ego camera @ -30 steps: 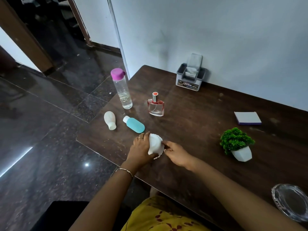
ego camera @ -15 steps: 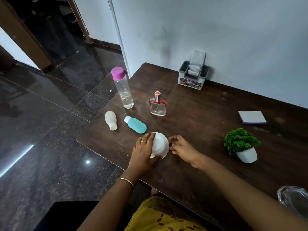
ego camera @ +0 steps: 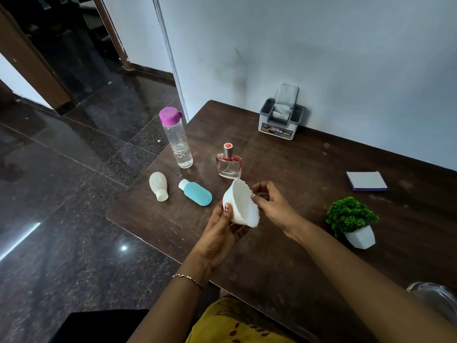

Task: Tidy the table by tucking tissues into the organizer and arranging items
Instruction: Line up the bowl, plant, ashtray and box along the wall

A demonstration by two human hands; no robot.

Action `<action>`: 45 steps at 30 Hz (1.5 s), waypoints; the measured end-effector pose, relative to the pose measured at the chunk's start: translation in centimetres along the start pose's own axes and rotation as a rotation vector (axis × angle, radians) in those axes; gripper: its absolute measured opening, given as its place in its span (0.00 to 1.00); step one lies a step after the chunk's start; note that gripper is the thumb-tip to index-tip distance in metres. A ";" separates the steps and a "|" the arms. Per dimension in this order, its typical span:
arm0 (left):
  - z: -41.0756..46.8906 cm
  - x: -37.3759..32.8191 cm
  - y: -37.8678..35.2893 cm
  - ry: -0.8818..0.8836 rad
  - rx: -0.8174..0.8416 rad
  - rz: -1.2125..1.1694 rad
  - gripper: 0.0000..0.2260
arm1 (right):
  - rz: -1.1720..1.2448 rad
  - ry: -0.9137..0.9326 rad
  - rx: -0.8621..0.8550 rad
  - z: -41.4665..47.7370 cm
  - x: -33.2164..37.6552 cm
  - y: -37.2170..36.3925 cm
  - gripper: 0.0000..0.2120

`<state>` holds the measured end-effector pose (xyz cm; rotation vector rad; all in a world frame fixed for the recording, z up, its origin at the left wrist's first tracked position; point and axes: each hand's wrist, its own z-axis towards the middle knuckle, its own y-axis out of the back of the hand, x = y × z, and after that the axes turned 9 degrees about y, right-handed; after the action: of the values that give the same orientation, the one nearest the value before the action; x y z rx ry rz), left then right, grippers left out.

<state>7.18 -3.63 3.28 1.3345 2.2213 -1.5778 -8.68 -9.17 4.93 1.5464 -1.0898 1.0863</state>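
Where table [ego camera: 309, 169] meets white wall [ego camera: 321, 58], organizer [ego camera: 277, 129] stands

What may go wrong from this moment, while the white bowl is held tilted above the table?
1. The white bowl is tilted on its side and mainly the left hand holds it; it might slip and drop onto the table.
2. The perfume bottle stands just behind the bowl; a forward swing may knock it over.
3. The water bottle stands upright near the table's left edge and might be pushed off.
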 end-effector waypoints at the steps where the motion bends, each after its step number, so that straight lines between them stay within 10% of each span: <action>1: 0.2 0.1 -0.2 0.014 0.025 -0.032 0.26 | 0.025 -0.009 0.003 -0.2 0.1 0.0 0.09; 20: 8.0 -0.8 -10.4 0.217 -0.048 0.229 0.17 | 0.155 -0.108 -0.367 -1.7 1.0 10.6 0.15; 45: 35.5 -1.1 -19.1 0.219 -0.408 0.395 0.10 | 0.217 -0.336 -0.677 18.8 -5.1 25.2 0.13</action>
<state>-18.88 -34.36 1.36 1.7313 2.0614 -0.8294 -31.37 -31.25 1.31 1.0905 -1.6746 0.4991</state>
